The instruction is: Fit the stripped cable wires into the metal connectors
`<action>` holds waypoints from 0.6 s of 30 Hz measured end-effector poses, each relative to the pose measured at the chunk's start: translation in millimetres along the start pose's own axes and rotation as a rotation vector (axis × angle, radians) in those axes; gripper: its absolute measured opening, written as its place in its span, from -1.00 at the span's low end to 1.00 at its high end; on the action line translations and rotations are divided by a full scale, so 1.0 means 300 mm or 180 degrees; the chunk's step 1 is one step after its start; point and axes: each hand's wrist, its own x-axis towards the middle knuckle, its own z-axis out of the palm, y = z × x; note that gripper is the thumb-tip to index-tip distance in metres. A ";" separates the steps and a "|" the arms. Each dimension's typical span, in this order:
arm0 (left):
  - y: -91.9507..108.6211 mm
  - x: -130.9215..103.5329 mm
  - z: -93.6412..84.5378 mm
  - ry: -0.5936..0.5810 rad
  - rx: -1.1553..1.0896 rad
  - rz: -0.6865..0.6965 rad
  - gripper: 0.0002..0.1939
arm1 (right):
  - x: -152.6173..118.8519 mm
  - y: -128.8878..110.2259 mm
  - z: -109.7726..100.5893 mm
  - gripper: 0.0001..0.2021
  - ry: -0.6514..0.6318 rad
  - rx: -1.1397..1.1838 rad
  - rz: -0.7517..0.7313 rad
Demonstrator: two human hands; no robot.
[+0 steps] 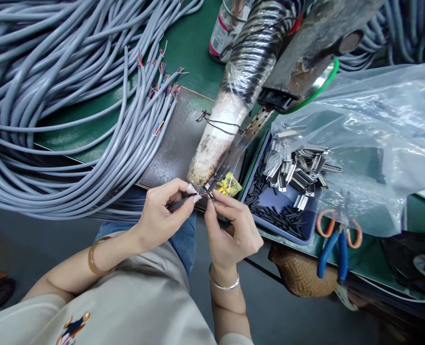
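My left hand (162, 213) pinches the end of a grey cable (178, 203), with white tape or covers on its fingertips. Thin coloured wires (200, 190) fan out of that cable end. My right hand (236, 227) closes its thumb and fingers on a small metal pin connector (210, 195), which touches or nearly touches the wires. Just above both hands, a dark soldering iron (230, 155) points down at the connector from its holder. The exact contact between tip, wires and pins is too small to tell.
Bundled grey cables (100, 158) with stripped ends lie left. A plastic-wrapped hose (223, 117) hangs over a metal plate (172, 134). Right are a blue tray (280, 203) of connectors and black sleeves, a clear bag (371, 143), blue-handled pliers (333, 254) and a jar (221, 36).
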 end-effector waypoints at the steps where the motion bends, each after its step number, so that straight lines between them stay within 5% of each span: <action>1: 0.001 0.000 0.000 0.0005 -0.0007 0.0020 -0.92 | 0.000 0.000 -0.001 -0.80 -0.0002 -0.0008 -0.0021; 9: 0.005 0.005 -0.006 0.0041 -0.0168 0.0087 -0.92 | -0.010 -0.009 0.004 -0.77 0.0182 -0.0133 -0.0205; 18: 0.010 0.002 -0.009 -0.0178 -0.0366 -0.0260 -0.88 | -0.012 0.011 0.006 -0.82 0.0060 0.0150 0.0226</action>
